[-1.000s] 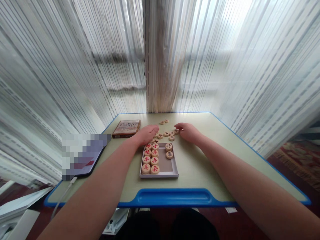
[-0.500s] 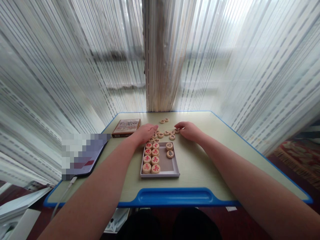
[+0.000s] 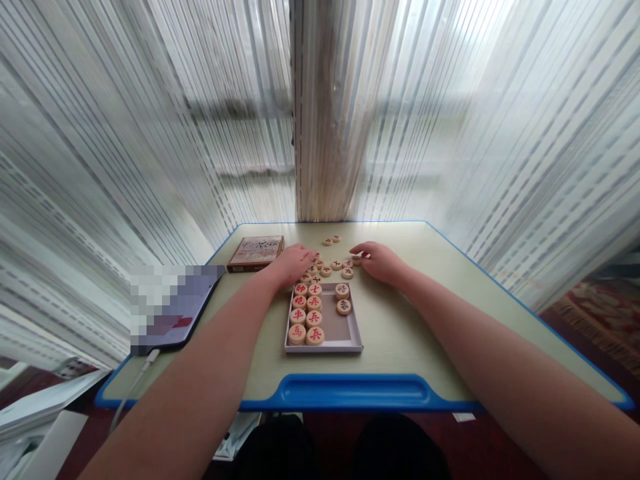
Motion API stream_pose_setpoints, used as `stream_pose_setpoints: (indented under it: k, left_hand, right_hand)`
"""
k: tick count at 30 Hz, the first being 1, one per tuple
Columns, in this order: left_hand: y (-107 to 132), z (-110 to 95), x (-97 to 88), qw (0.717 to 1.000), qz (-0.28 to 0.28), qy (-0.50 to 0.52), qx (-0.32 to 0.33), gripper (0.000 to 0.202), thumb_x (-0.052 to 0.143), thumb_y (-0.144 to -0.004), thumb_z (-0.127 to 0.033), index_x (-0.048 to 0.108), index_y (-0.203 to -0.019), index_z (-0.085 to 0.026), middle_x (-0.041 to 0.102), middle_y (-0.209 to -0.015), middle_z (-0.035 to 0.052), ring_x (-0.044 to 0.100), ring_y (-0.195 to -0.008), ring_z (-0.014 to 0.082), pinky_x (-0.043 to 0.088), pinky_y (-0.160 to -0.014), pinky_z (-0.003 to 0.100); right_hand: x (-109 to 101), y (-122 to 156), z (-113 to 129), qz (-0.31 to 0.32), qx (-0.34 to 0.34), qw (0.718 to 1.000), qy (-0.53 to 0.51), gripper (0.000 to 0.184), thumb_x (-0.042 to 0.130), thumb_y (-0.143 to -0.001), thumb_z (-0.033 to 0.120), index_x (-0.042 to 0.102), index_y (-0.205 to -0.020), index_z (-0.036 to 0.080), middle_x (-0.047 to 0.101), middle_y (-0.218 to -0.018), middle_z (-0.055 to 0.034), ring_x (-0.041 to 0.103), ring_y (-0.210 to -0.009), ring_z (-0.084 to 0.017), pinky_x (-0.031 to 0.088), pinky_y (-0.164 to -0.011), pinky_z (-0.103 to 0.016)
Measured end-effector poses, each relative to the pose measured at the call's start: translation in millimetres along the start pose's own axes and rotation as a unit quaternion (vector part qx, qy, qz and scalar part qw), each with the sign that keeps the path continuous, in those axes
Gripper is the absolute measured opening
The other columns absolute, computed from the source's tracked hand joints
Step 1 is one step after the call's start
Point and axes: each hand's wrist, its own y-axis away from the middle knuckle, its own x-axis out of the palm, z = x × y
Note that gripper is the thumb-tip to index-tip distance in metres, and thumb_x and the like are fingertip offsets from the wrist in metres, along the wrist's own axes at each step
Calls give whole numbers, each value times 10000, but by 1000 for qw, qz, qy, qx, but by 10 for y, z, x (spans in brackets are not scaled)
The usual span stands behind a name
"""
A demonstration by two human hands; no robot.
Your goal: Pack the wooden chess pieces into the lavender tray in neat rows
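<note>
Behind the far edge of the table we see tall, pale striped curtains [image 3: 225,133] with a brownish band down the middle. The table [image 3: 425,313] is pale with a blue rim, and a blue groove [image 3: 355,391] is set in the middle of its near edge. Along the left edge, towards the near left corner, we find a dark-edged tablet [image 3: 197,307], partly blurred out, with a white cable [image 3: 133,387] running from it over the near edge. The shallow tray [image 3: 325,349] sits around the middle of the table, between us and the loose pieces. A flat printed box [image 3: 257,252] lies near the far left corner. Our left hand [image 3: 293,263] rests beside that box, palm down over the left end of the loose pieces, and we cannot tell whether it grips any. Our right hand [image 3: 380,262] is loosely curled, fingertips at the rightmost loose piece [image 3: 357,259]; whether they pinch it we cannot tell. Smallest are the round wooden pieces: inside the tray, eight red pieces [image 3: 314,319] show in two columns towards the left wall, and two black pieces [image 3: 343,307] by the right wall; beyond the tray, black-marked loose pieces [image 3: 347,273] cluster between our hands, while a pair of pieces [image 3: 337,239] lies nearer the far edge.
</note>
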Motion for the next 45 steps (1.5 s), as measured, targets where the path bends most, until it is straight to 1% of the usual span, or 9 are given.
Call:
stream_pose_setpoints:
  k: [6, 11, 17, 20, 25, 30, 36, 40, 45]
  left_hand:
    - [6, -3, 24, 998, -65, 22, -2, 490, 254, -937, -302, 544, -1269, -89, 569, -1286, 133, 509, -1198, 194, 355, -1067, 320]
    - [16, -38, 9, 1000, -8, 21, 14, 452, 295, -914, -274, 594, -1221, -133, 581, -1303, 80, 517, -1203, 176, 355, -1066, 287]
    - [31, -38, 4, 999, -24, -26, 15, 395, 401, -840, -171, 664, -1134, -162, 649, -1201, 100, 593, -1099, 219, 434, -979, 330]
    - [37, -12, 8, 1000, -16, -14, -4, 419, 423, -816, -133, 664, -1149, -213, 668, -1172, 82, 606, -1080, 221, 456, -941, 331]
    - [36, -3, -1, 1000, -8, -11, -14, 428, 443, -805, -124, 665, -1154, -236, 676, -1157, 78, 607, -1082, 221, 459, -924, 325]
    - [53, -51, -51, 999, -24, -22, -9, 326, 452, -853, -234, 704, -1060, -227, 694, -1107, 84, 616, -1054, 226, 463, -921, 337]
    - [67, -87, -87, 999, -33, -38, -16, 288, 484, -837, -276, 727, -975, -203, 718, -1017, 85, 639, -982, 227, 478, -889, 327]
    - [72, -101, -76, 998, -38, -45, -16, 281, 497, -831, -296, 727, -970, -215, 722, -995, 76, 642, -967, 226, 480, -877, 321]
    - [78, -97, -71, 999, -36, -26, -9, 317, 488, -830, -239, 701, -1064, -231, 713, -1035, 89, 639, -990, 235, 479, -879, 339]
  right_hand:
    - [114, -27, -43, -38, -70, 996, -43, 454, 424, -732, 2, 663, -1081, 166, 658, -1119, -84, 588, -998, -185, 443, -917, -302]
    - [90, -13, -30, -53, -108, 991, -64, 375, 352, -902, 230, 649, -1120, 158, 650, -1158, -95, 564, -1085, -207, 414, -978, -346]
    - [66, -222, 37, -36, -142, 987, 68, 391, 388, -901, 216, 602, -1224, 161, 608, -1269, -66, 457, -1235, -215, 320, -1083, -368]
    - [106, -451, 99, 17, -98, 987, 124, 402, 425, -874, 163, 609, -1228, 210, 576, -1321, -19, 440, -1263, -214, 315, -1091, -351]
    - [193, -654, 248, 53, -87, 984, 147, 366, 488, -838, 157, 660, -1154, 222, 648, -1223, -29, 509, -1189, -213, 364, -1039, -324]
    - [205, -633, 384, 46, -95, 983, 153, 293, 533, -799, 154, 696, -1041, 178, 672, -1144, -87, 543, -1104, -243, 414, -947, -329]
    - [247, -634, 410, 56, -93, 984, 141, 306, 530, -800, 141, 686, -1055, 206, 711, -1004, -57, 571, -1034, -216, 436, -870, -280]
    - [277, -575, 401, 43, -115, 983, 134, 397, 503, -810, 130, 636, -1180, 175, 673, -1128, -87, 573, -1057, -207, 386, -975, -313]
    - [224, -543, 456, 85, -127, 984, 96, 353, 543, -802, 163, 690, -1114, 240, 669, -1151, -48, 597, -1042, -190, 404, -965, -280]
